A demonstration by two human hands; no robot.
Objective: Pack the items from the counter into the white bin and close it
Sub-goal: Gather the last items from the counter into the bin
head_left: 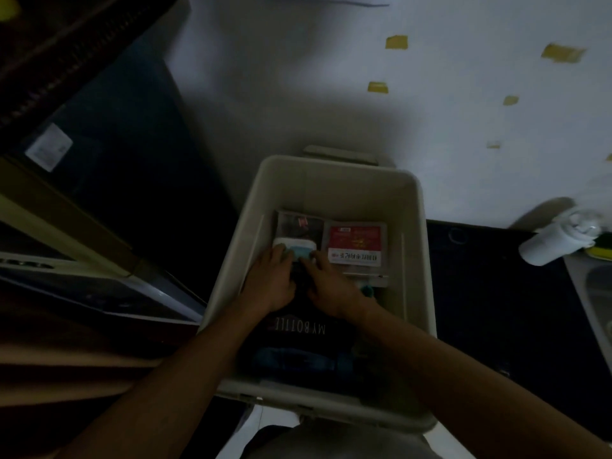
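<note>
Both hands work inside the white bin (pixel 251 207), which sits open on the dark counter (pixel 490 313) against the pale wall: the left hand (pixel 270 279) lies with fingers loosely spread, their tips on a small white and pale blue pack (pixel 294 248), while the right hand (pixel 328 289) closes its fingertips on that pack's near edge, apparently pinching it. Next in size, a dark bag printed MY BOTTLE (pixel 299 327) fills the near half of the bin, with something blue below it (too dim to name). Beyond lie a red and white packet (pixel 354 243) and a dark packet (pixel 299 223), side by side and flat. To do this step well, the pack should probably be pressed flat and snug beside the packets, leaving the top level for closing. A white bottle (pixel 551 240) stands apart on the counter, likely still to pack.
</note>
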